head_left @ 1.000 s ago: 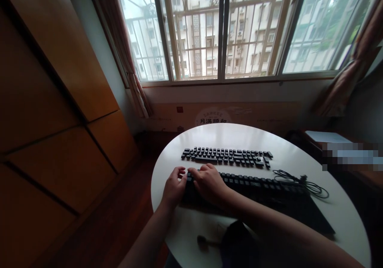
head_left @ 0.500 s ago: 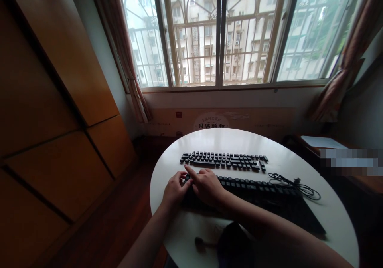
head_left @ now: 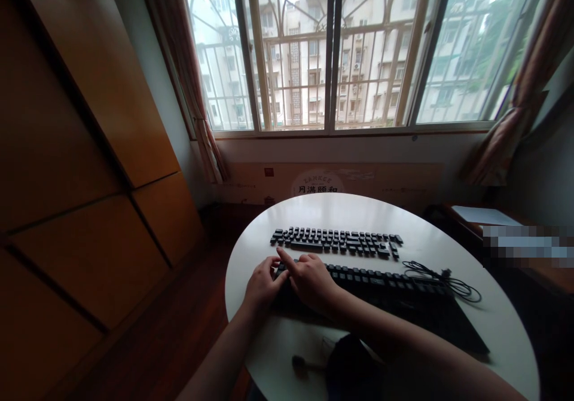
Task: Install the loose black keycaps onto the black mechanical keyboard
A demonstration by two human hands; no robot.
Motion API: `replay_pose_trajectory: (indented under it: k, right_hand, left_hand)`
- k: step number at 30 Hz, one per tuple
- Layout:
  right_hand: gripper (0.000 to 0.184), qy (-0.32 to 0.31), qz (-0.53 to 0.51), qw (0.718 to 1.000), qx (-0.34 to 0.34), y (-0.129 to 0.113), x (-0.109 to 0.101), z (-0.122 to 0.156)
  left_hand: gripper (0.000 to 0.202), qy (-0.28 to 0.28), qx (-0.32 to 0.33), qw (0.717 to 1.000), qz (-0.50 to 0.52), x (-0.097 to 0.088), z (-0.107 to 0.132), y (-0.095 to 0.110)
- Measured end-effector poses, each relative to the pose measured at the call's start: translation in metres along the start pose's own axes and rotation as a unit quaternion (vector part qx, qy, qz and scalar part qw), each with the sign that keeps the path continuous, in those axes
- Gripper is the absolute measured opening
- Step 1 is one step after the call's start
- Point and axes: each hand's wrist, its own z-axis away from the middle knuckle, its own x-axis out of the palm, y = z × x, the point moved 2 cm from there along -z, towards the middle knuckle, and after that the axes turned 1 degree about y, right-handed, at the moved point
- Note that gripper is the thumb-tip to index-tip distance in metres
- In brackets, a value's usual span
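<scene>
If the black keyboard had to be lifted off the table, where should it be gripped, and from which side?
Probably by its two short ends, from the sides: the keyboard is long, flat and lies level on the table. The left hand and right hand rest at its left end; the loose cable lies by the right end.

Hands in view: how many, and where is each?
2. The left hand rests at the left end of the black keyboard; the right hand lies beside it on the keys, forefinger stretched toward the loose keycap rows behind. No other hands show.
</scene>
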Motion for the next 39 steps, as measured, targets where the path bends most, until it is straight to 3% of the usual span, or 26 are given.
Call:
replay_pose_trajectory:
  k: [7, 14, 17, 26, 34, 39]
  right_hand:
    - [0.080, 0.005, -0.120, 0.991, 0.061, 0.022, -0.001, -0.005]
    - [0.045, -0.017, -0.206, 0.974, 0.095, 0.041, 0.002, -0.006]
    - [0.036, -0.018, -0.186, 0.977, 0.098, 0.036, 0.002, -0.005]
    - [0.034, -0.020, -0.047, 0.997, 0.065, 0.007, -0.004, -0.002]
    - [0.057, -0.037, 0.025, 0.999, 0.027, -0.006, 0.002, -0.004]
    - [0.061, -0.035, 0.036, 0.998, 0.028, -0.002, 0.002, -0.004]
  left_hand:
    - [0.030, 0.003, -0.011, 0.999, 0.030, -0.001, 0.001, -0.001]
    - [0.021, 0.013, -0.014, 0.999, 0.035, 0.001, 0.002, -0.001]
    - [0.020, 0.019, -0.014, 0.999, 0.033, 0.002, 0.002, -0.003]
    - [0.021, 0.022, -0.025, 0.999, 0.022, 0.002, 0.002, -0.004]
    - [0.017, 0.016, -0.023, 1.000, 0.012, 0.000, 0.006, 0.003]
    - [0.020, 0.010, -0.018, 1.000, 0.016, -0.002, 0.007, 0.007]
